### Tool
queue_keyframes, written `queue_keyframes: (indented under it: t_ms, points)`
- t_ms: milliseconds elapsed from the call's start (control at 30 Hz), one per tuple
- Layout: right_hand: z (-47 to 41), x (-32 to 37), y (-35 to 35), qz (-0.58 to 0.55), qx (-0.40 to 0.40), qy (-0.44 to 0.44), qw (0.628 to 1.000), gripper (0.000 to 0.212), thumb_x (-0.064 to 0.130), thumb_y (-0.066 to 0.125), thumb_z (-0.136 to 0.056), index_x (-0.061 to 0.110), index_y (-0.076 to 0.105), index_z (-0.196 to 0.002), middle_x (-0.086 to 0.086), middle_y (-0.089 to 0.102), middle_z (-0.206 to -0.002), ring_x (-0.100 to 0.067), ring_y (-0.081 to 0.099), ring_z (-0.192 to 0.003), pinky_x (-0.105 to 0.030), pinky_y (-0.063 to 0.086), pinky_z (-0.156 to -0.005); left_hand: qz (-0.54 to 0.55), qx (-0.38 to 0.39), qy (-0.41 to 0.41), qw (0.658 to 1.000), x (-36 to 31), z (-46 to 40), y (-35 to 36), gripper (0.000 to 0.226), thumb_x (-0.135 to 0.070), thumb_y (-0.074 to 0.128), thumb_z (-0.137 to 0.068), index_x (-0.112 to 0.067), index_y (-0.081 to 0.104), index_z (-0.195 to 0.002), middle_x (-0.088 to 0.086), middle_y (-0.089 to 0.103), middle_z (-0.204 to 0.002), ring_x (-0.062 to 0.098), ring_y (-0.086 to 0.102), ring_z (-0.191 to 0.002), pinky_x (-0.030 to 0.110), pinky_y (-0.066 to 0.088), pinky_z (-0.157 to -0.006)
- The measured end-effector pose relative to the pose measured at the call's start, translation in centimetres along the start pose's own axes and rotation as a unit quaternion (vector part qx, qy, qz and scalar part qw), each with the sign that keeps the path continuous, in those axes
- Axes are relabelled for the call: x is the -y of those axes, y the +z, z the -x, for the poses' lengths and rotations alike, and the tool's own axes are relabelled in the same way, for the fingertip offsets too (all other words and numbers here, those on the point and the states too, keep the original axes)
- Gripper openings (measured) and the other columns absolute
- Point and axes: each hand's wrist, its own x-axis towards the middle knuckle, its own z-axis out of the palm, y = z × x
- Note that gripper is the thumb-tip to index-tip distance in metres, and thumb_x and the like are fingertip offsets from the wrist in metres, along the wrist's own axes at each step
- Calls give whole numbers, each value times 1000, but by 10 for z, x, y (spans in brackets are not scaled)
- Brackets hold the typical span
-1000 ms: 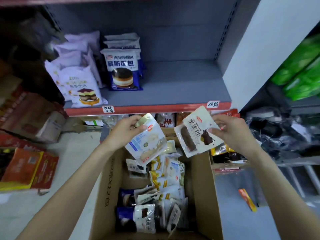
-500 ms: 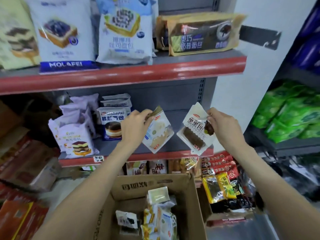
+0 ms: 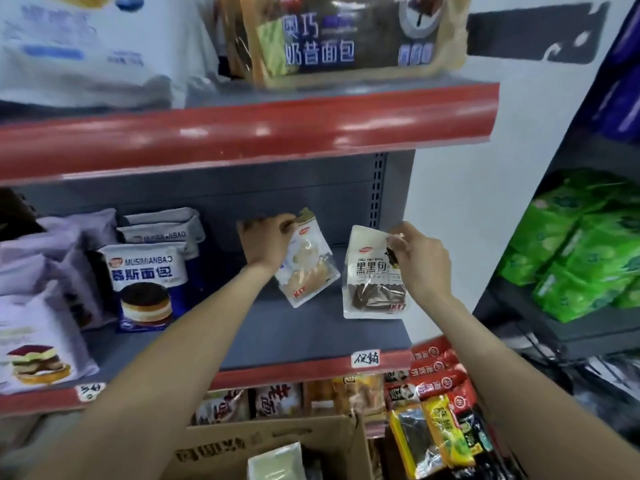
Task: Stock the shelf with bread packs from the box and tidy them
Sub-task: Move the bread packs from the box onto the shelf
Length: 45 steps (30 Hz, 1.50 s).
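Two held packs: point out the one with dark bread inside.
The pack with black lettering, in the right hand. Dark bread shows through its clear window; the left hand holds a pale-bread pack.

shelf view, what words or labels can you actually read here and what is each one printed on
"MUSIMIANBAO", "慕斯面包": blue mousse bread pack
"黑黑包": dark bread pack pinched by the right hand
"奥巧 奶昔面包": brown pack on the upper shelf
"促销": shelf tag
Blurred, unreadable: pale pack in the left hand, cardboard box print, left tag.

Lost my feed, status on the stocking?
Left hand grips pale bread pack, right hand pinches dark bread pack. Both over middle shelf. Gap ahead open.
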Motion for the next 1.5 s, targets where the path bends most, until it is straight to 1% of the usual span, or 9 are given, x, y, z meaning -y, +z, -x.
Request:
queue_keyframes:
  t_ms: [133, 367, 467, 633, 900, 1100, 1233, 1367, 1500]
  points:
    - [-22, 8, 16, 8, -1, -36, 999, 16, 18, 42, -98, 13, 57, -100, -20, 64, -80, -40, 55, -72, -35, 36, -57, -50, -57, 105, 992, -5, -25, 8, 26, -26, 47, -96, -27, 70, -108, -3, 67, -113, 27, 47, -108, 37, 23, -84]
    - [-62, 25, 59, 89, -17, -27, 996, 38, -5, 39, -87, 10, 51, -120, -23, 65, -99, -42, 60, -87, -38, 37, -64, -39, 56, 29, 997, 2, -19, 37, 57, -29, 47, -96, -21, 26, -149, -3, 25, -155, 22, 22, -139, 42, 27, -108]
    - [-63, 27, 75, 86, 19, -13, 996, 51, -8, 38, -84, 9, 42, -132, -20, 54, -124, -41, 53, -109, -43, 44, -79, -23, 96, 36, 994, 8, -2, 40, 61, -31, 46, -95, -22, 21, -150, -3, 19, -158, 19, 16, -142, 41, 24, -110]
    - [-37, 20, 91, 67, 37, -61, 995, 64, 0, 48, -83, 12, 32, -143, -6, 13, -158, -28, 12, -145, -48, 25, -113, -15, 132, 23, 991, 15, 17, 38, 60, -33, 43, -96, -23, 21, -150, -2, 25, -156, 19, 19, -142, 37, 24, -109]
    - [67, 32, 77, 35, -45, -128, 990, 38, 11, 53, -87, 8, 57, -125, -11, 59, -126, -33, 54, -116, -44, 44, -94, 92, 94, 6, 991, 7, 103, -16, 35, -33, 46, -95, -30, 55, -128, 0, 69, -113, 27, 57, -110, 33, 38, -94]
    - [180, 58, 57, -31, 17, -88, 996, 22, 25, 48, -93, 16, 65, -102, -4, 72, -78, -26, 66, -69, -31, 47, -63, 146, -8, 45, 988, 56, 216, -50, 23, -32, 51, -90, -25, 70, -99, -7, 71, -83, 13, 61, -80, 20, 35, -66]
    - [256, 62, 82, -45, 108, -85, 989, 13, 23, 54, -89, 16, 66, -88, -1, 63, -58, -18, 56, -46, -25, 41, -48, 136, -9, 76, 988, 117, 286, -49, 19, -21, 54, -92, -16, 72, -95, -4, 71, -88, 8, 55, -82, 12, 34, -70]
    - [315, 51, 125, -16, 242, -43, 969, 10, 21, 62, -88, 18, 67, -96, -4, 68, -77, -25, 65, -67, -28, 44, -51, 83, 102, 68, 989, 182, 343, -27, 21, -23, 53, -91, -17, 69, -104, -2, 69, -94, 16, 56, -91, 25, 46, -76]
    - [361, 30, 168, 90, 370, 8, 924, 37, 30, 61, -88, 17, 55, -122, -10, 57, -119, -34, 55, -107, -41, 47, -87, 16, 307, -11, 952, 231, 388, 4, 36, -22, 58, -88, -21, 57, -124, 3, 60, -119, 26, 49, -113, 36, 40, -96]
